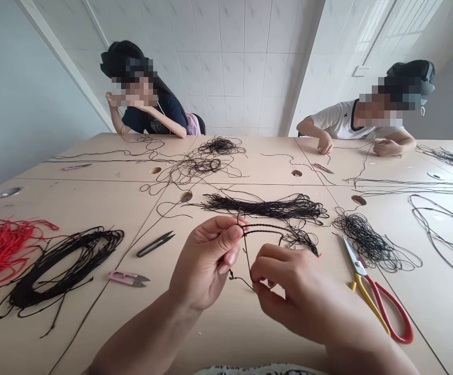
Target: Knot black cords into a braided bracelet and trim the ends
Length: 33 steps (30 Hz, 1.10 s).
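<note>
Near the middle of the view, my left hand (211, 255) pinches a black braided cord (267, 227) between thumb and fingers. The braided part curves off to the right above my right hand. My right hand (289, 284) has its fingers closed on a thin black strand (247, 255) that runs down from my left fingertips. Another thin strand with a small knot hangs below my left fingers and reaches toward my right hand. Just beyond both hands lies a bundle of black cords (265, 206).
Scissors with red and yellow handles (378, 297) lie right. Black snips (155, 245), pink snips (128, 278), a black coil (62, 265) and red cords (3, 250) lie left. A tangled black pile (370, 239) is at right. Two people sit across the table (218, 338).
</note>
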Each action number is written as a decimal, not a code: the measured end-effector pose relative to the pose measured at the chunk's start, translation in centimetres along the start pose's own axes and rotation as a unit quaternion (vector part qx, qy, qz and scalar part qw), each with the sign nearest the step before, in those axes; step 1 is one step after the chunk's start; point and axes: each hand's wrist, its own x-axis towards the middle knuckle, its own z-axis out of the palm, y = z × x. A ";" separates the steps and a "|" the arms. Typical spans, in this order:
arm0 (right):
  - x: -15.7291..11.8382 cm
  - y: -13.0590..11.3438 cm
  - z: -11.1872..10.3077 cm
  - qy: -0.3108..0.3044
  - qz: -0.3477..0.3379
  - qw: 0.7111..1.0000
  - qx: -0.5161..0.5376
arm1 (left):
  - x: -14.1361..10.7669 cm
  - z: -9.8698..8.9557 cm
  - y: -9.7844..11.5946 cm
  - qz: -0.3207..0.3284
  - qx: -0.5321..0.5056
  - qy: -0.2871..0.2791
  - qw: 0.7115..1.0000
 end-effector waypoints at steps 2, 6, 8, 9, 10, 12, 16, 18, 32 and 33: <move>-0.3 0.0 -0.2 -0.001 0.000 0.999 -0.033 | 0.0 0.0 0.0 -0.012 -0.001 -0.007 1.000; -2.0 -1.2 -1.0 0.035 0.005 0.999 -0.003 | 0.2 -0.3 0.0 0.007 0.025 -0.018 1.000; -2.6 -1.9 -1.3 0.131 0.001 0.988 0.083 | 0.1 -0.6 -0.1 0.023 0.073 -0.032 0.997; -2.7 -2.0 -1.4 0.194 0.007 0.973 0.121 | 0.0 -0.8 -0.2 0.033 0.108 -0.041 0.993; -2.5 -1.9 -1.4 0.246 0.012 0.957 0.153 | -0.1 -0.9 -0.3 0.046 0.149 -0.052 0.986; -1.7 -1.4 -1.1 0.256 0.041 0.944 0.203 | -0.5 -1.0 -0.5 0.087 0.228 -0.066 0.967; 0.2 -0.2 -0.5 0.180 0.080 0.960 0.200 | -1.1 -0.6 -0.6 0.169 0.339 -0.069 0.923; 0.6 0.1 -0.4 0.169 0.088 0.960 0.203 | -1.0 -0.6 -0.5 0.164 0.362 -0.072 0.915; 1.6 1.6 -1.1 0.036 0.141 0.848 0.510 | 0.8 -0.9 -0.2 -0.138 0.140 -0.136 0.971; 1.6 1.6 -1.1 0.037 0.139 0.850 0.507 | 0.8 -0.8 -0.3 -0.139 0.137 -0.138 0.971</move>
